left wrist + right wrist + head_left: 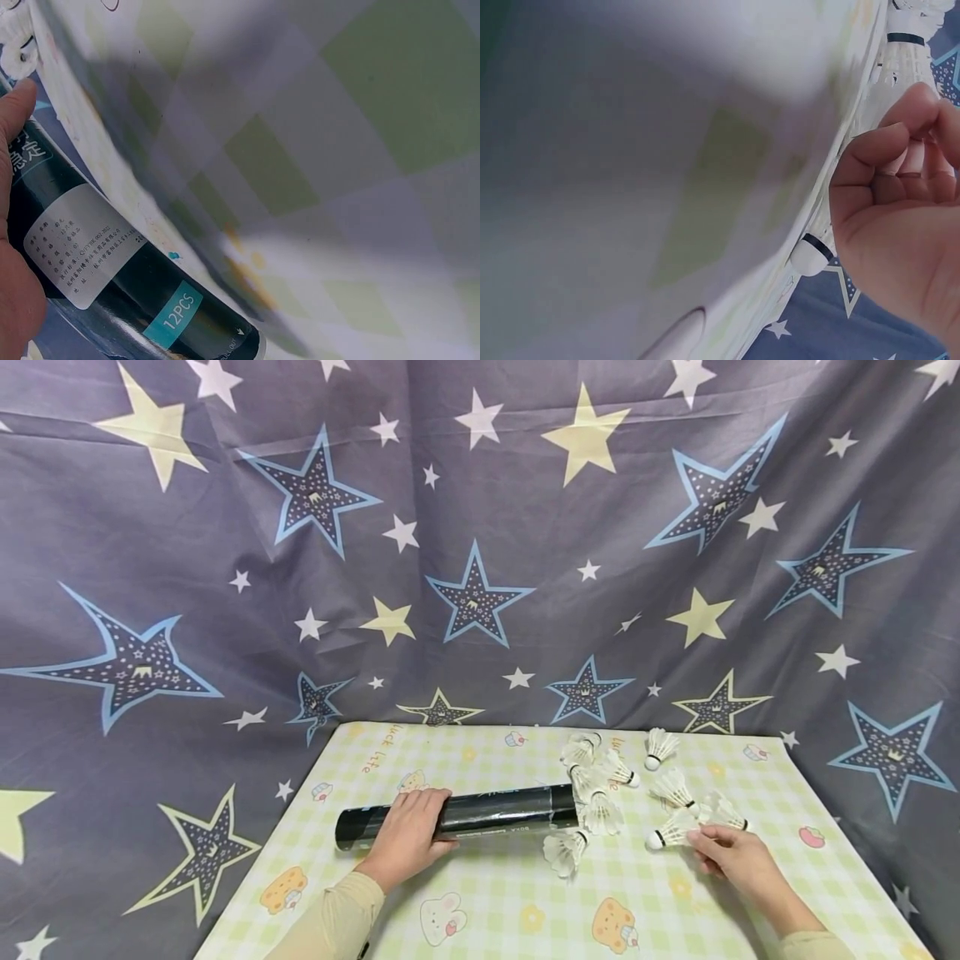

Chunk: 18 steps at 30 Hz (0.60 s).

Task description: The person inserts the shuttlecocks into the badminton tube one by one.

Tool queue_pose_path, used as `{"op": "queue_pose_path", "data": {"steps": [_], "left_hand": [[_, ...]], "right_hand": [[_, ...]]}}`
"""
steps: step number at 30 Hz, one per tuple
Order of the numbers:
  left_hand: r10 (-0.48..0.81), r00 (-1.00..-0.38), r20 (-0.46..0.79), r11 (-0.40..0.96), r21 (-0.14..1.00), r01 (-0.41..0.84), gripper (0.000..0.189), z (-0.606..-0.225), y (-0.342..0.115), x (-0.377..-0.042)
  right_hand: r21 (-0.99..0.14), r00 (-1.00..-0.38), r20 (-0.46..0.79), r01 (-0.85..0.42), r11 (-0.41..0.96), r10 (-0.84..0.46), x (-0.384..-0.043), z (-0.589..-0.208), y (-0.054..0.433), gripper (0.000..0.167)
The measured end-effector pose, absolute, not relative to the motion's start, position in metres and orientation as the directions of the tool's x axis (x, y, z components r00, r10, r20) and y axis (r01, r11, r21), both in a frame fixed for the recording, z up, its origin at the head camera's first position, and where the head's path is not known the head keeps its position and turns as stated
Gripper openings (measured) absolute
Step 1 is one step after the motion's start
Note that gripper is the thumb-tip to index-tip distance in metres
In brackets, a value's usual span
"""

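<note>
My left hand (411,833) grips a black shuttlecock tube (502,812) lying on its side on the table. In the left wrist view the tube carries a white label (84,246) and a teal "12PCS" patch (174,315). The thumb and fingertips of my right hand (742,864) pinch the feather skirt of a white shuttlecock (678,827), whose cork points left. A second shuttlecock (727,810) lies just behind those fingers; in the right wrist view its cork (810,256) shows beside the hand. Several shuttlecocks (602,814) cluster round the tube's right end.
Behind the right hand lie two more shuttlecocks, one nearer (672,787) and one close to the back edge (661,747). A green-and-white checked cloth (525,885) covers the table. A dark curtain with stars (480,510) hangs behind it.
</note>
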<state>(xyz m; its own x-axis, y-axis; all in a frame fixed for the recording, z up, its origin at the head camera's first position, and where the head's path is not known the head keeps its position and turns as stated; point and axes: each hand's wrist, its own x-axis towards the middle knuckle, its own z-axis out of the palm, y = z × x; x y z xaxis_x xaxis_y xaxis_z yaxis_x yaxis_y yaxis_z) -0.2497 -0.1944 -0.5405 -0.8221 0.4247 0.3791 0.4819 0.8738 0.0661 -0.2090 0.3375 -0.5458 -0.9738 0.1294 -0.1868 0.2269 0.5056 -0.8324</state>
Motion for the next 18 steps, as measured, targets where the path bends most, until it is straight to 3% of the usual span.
{"op": "queue_pose_path", "data": {"steps": [18], "left_hand": [[0.428, -0.818, 0.385, 0.87, 0.07, 0.488, 0.083, -0.5405, -0.1928, -0.251]], "right_hand": [[-0.91, -0.972, -0.186, 0.226, 0.346, 0.146, -0.2072, -0.5359, 0.3382, 0.041]]}}
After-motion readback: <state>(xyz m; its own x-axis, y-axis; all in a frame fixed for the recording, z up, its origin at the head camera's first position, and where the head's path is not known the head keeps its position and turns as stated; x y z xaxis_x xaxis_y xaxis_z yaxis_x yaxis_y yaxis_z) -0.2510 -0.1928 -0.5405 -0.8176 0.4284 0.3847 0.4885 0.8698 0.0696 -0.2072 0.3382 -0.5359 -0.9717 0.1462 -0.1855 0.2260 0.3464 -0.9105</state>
